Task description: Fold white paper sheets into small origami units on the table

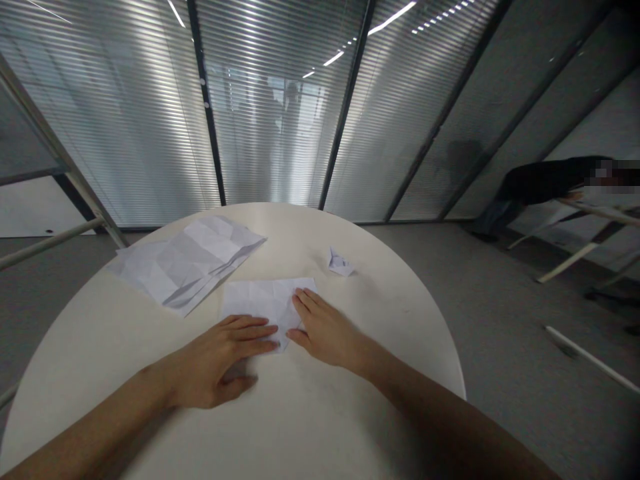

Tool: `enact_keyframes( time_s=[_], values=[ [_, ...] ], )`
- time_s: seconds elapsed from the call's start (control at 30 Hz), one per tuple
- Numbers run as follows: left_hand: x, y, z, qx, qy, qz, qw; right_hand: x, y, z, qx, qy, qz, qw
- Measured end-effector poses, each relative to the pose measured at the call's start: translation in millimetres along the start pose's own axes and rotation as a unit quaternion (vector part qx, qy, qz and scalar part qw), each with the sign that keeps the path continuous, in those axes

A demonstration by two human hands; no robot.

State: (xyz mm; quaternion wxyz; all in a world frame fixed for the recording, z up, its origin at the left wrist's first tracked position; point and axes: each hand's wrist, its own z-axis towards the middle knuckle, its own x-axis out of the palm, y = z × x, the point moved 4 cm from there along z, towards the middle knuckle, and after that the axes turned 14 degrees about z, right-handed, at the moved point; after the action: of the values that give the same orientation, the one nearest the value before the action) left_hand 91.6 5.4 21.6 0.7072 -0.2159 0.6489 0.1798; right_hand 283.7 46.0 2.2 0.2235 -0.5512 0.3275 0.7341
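A creased sheet of white paper (257, 295) lies on the round white table in front of me. My left hand (223, 357) rests with outstretched fingers on the sheet's near left part, its thumb lower down on the tabletop. On the sheet's right side, my right hand (323, 328) lies with fingers extended, pressing along that edge. Part of the paper is hidden under both hands. Beyond my right hand stands a small folded paper piece (341, 263), shaped like a little boat. To the far left is a pile of creased paper sheets (195, 257).
The round white table (400, 310) fills the middle, with grey floor (500, 320) around it. Glass panels with blinds (275, 133) stand behind. At the right, a person (545, 180) in dark clothes leans over another table. A metal frame (75, 173) stands at the left.
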Motion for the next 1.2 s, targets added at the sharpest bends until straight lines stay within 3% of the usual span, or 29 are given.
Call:
enact_keyframes(
  time_s=[0.23,0.5,0.77,0.97,1.03,1.2],
  values=[
    [0.7,20,-12,-0.039,-0.007,0.006,0.999,-5,5,0,-0.008,0.01,0.035,0.999],
    [-1.7,27,-12,-0.074,-0.049,0.002,0.996,-8,10,-1,-0.007,0.029,0.061,0.998],
    [-3.5,9,-2,-0.022,-0.062,0.094,0.993,-6,8,-1,-0.001,0.041,0.074,0.996],
    [-7.0,6,-6,0.008,-0.154,0.146,0.977,-8,8,-1,-0.007,0.033,0.068,0.997],
    [-8.3,15,-8,-0.027,-0.194,0.165,0.967,-8,8,0,-0.011,0.035,0.067,0.997],
    [-9.6,37,-10,-0.202,-0.268,0.233,0.913,-10,10,0,-0.016,0.043,0.069,0.997]
  ],
)
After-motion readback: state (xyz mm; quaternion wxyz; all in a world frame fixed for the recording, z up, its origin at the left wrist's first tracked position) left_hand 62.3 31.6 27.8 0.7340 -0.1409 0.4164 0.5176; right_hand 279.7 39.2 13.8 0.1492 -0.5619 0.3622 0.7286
